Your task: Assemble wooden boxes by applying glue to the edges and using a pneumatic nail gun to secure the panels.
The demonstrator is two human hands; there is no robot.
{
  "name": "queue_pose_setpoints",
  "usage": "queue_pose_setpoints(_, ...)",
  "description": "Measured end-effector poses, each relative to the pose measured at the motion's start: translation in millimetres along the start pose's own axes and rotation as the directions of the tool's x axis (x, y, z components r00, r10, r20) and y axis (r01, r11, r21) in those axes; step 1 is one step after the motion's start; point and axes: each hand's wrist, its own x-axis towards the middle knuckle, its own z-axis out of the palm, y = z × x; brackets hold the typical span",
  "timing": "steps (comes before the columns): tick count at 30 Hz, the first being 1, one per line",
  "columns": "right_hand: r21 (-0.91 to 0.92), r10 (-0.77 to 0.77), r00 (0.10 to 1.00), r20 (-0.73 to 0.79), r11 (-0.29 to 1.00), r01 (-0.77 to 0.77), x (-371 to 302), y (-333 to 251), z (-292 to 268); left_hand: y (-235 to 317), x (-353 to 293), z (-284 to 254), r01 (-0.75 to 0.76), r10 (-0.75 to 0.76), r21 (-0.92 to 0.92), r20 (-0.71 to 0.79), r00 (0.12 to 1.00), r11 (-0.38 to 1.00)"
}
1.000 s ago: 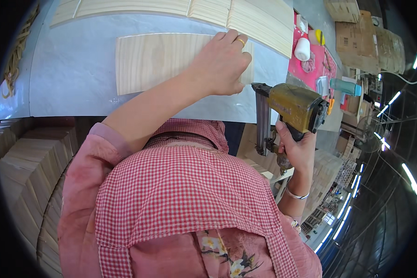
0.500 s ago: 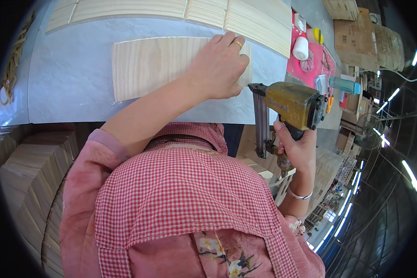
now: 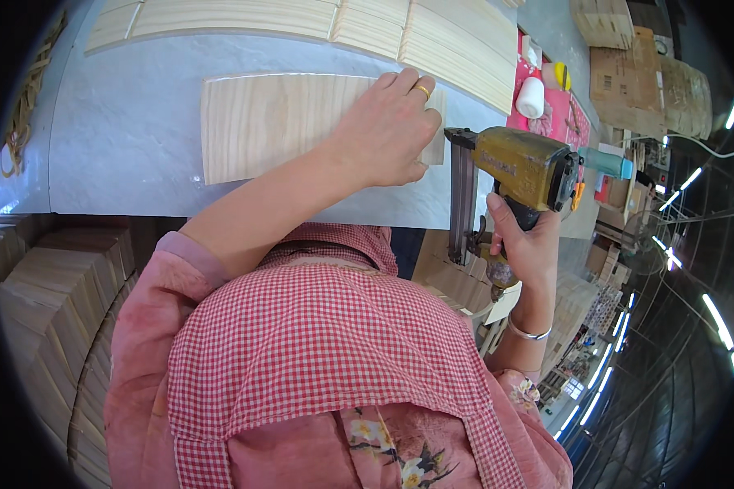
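Observation:
A pale wooden board (image 3: pixel 269 122) lies near the front edge of the table. My left hand (image 3: pixel 391 130) spans its right end, fingers over the far edge and thumb at the near edge, gripping it. In my right hand (image 3: pixel 526 236) is a yellow and black nail gun (image 3: pixel 518 167), held by its handle just right of the board. The gun's dark nose is at the board's right end, apparently touching it. Its long magazine hangs down past the table edge. My right palm hides part of the handle.
More pale boards (image 3: pixel 277 20) lie in a row along the far side of the table (image 3: pixel 122 130). Beyond its right end are a white bottle (image 3: pixel 530 98) and a yellow tape roll (image 3: pixel 562 76) on a red surface. Stacked wood pieces (image 3: pixel 57 301) stand below left.
My right hand has moved the nail gun slightly away from me, bringing its nose level with the board's right end. My left hand keeps its grip on the board.

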Motion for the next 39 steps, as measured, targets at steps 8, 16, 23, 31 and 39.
queue_pose_setpoints(8,-0.003,0.028,1.0,0.003,1.0,-0.028,2,-2,2,0,2,1,0.005,-0.005,0.004,0.021,1.0,1.0)
queue_pose_setpoints(16,0.03,0.083,0.993,0.08,0.996,-0.086,9,-9,-7,0,2,-2,0.012,-0.012,-0.013,0.052,0.999,1.0)
queue_pose_setpoints(23,0.023,-0.001,0.998,0.059,1.0,0.0,28,-26,-11,3,0,-1,0.029,-0.029,0.032,0.006,1.0,0.999)
queue_pose_setpoints(31,-0.094,-0.014,0.992,0.124,0.995,0.026,55,-34,-9,4,2,-3,0.06,-0.063,0.041,0.077,0.995,0.997)
queue_pose_setpoints(39,-0.134,0.024,0.99,0.141,0.991,-0.005,60,-41,-9,3,3,-5,0.058,-0.062,0.041,0.101,0.993,0.998)
